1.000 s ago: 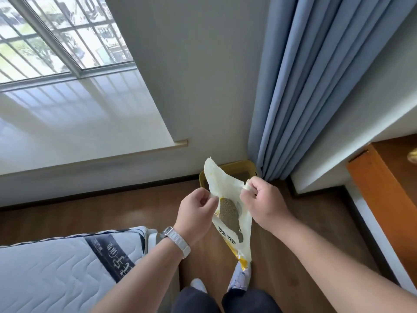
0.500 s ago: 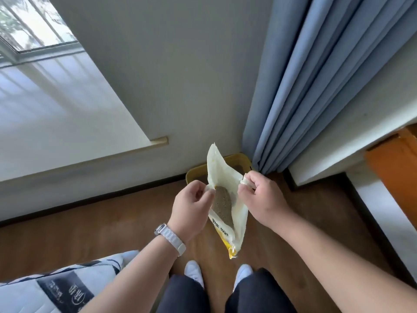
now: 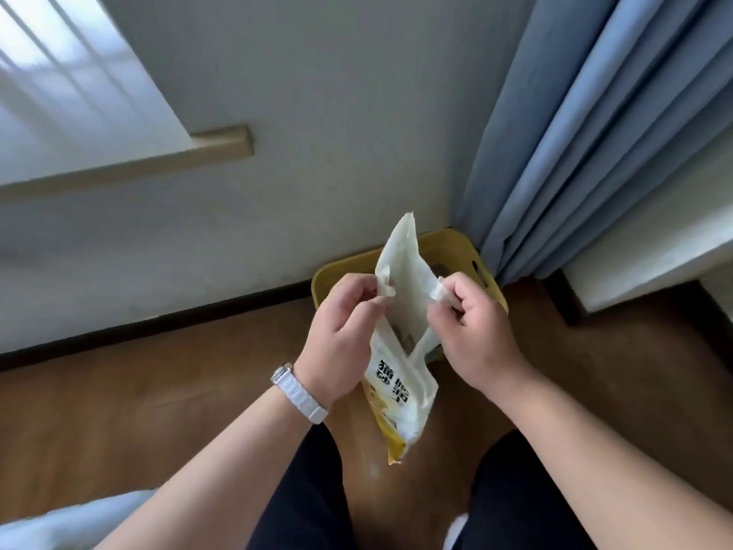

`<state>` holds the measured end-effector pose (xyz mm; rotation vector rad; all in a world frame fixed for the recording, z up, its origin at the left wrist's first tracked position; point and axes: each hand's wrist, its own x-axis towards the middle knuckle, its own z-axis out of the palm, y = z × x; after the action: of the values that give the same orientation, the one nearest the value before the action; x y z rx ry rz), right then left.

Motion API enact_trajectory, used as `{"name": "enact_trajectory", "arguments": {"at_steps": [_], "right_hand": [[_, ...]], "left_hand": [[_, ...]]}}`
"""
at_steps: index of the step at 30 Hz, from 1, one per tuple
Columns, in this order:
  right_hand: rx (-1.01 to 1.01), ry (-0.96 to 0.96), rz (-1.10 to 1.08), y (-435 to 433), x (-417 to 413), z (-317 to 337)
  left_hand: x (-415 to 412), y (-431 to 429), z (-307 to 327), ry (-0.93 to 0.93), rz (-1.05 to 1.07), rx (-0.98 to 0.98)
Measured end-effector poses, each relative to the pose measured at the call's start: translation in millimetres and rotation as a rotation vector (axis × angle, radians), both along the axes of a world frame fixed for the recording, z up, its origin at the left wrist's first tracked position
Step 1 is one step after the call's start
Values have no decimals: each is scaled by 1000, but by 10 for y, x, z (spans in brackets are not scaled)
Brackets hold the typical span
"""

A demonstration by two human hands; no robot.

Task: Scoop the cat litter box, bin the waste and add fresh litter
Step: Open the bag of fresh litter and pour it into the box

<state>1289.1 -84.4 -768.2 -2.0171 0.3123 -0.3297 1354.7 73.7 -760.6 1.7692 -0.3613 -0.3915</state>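
Note:
A white and yellow litter bag (image 3: 400, 375) with black print hangs in front of me, its torn top spread apart. My left hand (image 3: 341, 335) pinches the left edge of the opening. My right hand (image 3: 472, 331) pinches the right edge. Behind and below the bag sits a yellow litter box (image 3: 456, 248) on the floor, in the corner by the wall. The bag and my hands hide most of the box's inside.
A blue curtain (image 3: 587, 133) hangs right of the box, touching its far corner. A white wall with a dark skirting board (image 3: 158, 323) runs behind, with a window sill (image 3: 119, 168) on the left. Wooden floor (image 3: 139, 410) lies below. A white mattress corner (image 3: 59, 525) shows bottom left.
The view has tilted down and moved closer to the yellow box. My hands have pulled the bag's opening wider; the grey litter seen inside earlier is less visible now.

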Motion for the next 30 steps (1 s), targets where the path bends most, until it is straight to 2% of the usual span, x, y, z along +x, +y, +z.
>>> {"name": "enact_trajectory", "arguments": {"at_steps": [5, 9, 13, 18, 23, 27, 28, 30], "right_hand": [[39, -53, 111, 53, 62, -316], [161, 101, 235, 66, 51, -252], [-20, 296, 330, -53, 101, -163], [-114, 304, 383, -174, 152, -163], [-52, 299, 328, -226, 105, -289], [354, 308, 252, -309, -175, -298], [354, 352, 249, -298, -273, -333], [187, 480, 222, -223, -425, -503]], "left_hand": [[22, -63, -464, -142, -142, -5], [47, -67, -549, -282, -232, 34], [175, -72, -583, -377, -288, 69], [168, -127, -694, -401, -325, 80], [141, -220, -720, -478, -238, 194], [247, -255, -804, -478, -52, 217], [268, -248, -826, -441, -1, 193], [288, -230, -835, -374, 70, 151]]}}
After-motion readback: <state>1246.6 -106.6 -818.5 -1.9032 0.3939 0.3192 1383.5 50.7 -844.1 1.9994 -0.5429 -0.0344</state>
